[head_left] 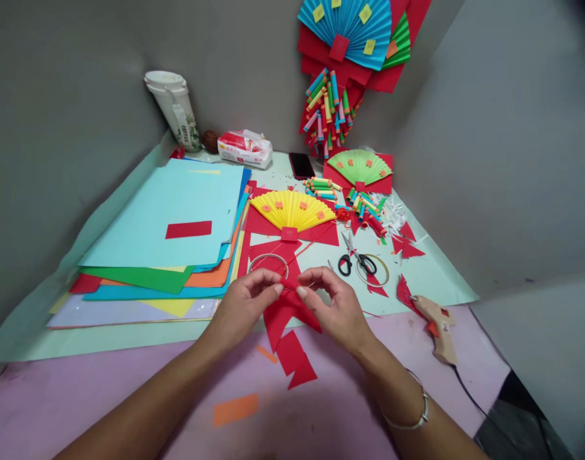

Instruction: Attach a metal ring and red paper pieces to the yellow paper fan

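Thumb and forefinger of my left hand (pixel 254 297) are pinched on a red string (pixel 316 236), low over the near part of the table. Close beside it, my right hand (pixel 333 303) pinches the same string; the fingertips hide its exact shape there. Beyond them the string runs up across a yellow pleated paper fan (pixel 295 211) mounted on red paper. A silver ring (pixel 268 257) lies just past my left fingertips. Cut red paper (pixel 279 319) lies under my hands, with a notched red piece (pixel 295 360) nearer me.
Stacked coloured paper (pixel 163 204) fills the left side. Scissors (pixel 354 257) lie on a tape roll (pixel 382 276) at right, near a corded glue gun (pixel 439 326). Behind are a green fan (pixel 359 167), paper rolls (pixel 366 207), a phone (pixel 301 165), a tissue pack (pixel 244 150) and a cup (pixel 175 108).
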### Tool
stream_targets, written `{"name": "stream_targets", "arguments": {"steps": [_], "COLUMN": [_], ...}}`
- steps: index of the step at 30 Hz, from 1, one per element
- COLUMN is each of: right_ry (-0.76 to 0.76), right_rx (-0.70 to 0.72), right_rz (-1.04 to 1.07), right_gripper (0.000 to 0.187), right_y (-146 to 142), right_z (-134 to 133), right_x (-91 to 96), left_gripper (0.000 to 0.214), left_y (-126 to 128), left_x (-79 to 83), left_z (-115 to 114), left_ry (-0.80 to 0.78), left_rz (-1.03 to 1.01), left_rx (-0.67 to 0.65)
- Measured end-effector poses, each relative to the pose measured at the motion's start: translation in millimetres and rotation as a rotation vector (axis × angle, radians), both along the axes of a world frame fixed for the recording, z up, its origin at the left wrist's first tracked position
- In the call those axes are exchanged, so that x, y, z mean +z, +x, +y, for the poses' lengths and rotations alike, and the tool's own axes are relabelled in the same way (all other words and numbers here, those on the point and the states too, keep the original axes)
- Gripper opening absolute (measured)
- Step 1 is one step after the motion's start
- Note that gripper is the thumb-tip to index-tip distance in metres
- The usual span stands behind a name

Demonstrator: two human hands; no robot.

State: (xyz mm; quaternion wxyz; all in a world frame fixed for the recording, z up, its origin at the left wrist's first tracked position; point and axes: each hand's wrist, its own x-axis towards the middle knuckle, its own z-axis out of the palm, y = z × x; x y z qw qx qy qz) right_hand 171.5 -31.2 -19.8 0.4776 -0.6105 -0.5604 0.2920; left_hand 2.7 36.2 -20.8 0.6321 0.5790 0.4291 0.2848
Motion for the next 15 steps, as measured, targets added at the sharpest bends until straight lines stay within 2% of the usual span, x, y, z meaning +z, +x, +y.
{"name": "stream_targets", "arguments": {"steps": [4, 7, 15], "right_ry": [0.145, 0.196, 0.27], "right_rx": [0.022, 0.038, -0.013], "right_rz": [-0.184, -0.263, -0.325], "right_gripper": [0.023, 0.026, 0.009], "right_y": [-1, -4, -6], "right_z": [-1, -1, 1], "right_x": [-0.6, -4.7, -11.4], "left_gripper": [0.017, 0.016, 0.013], "left_y": [-1, 0, 1], "left_x": [-3.9, -7.1, -6.3], "left_z": [3, 2, -1], "left_ry": [-0.119, -0.16, -0.196], "left_rz": [-0.093, -0.146, -0.168], "left_rx": [0.046, 0.055, 0.038]}}
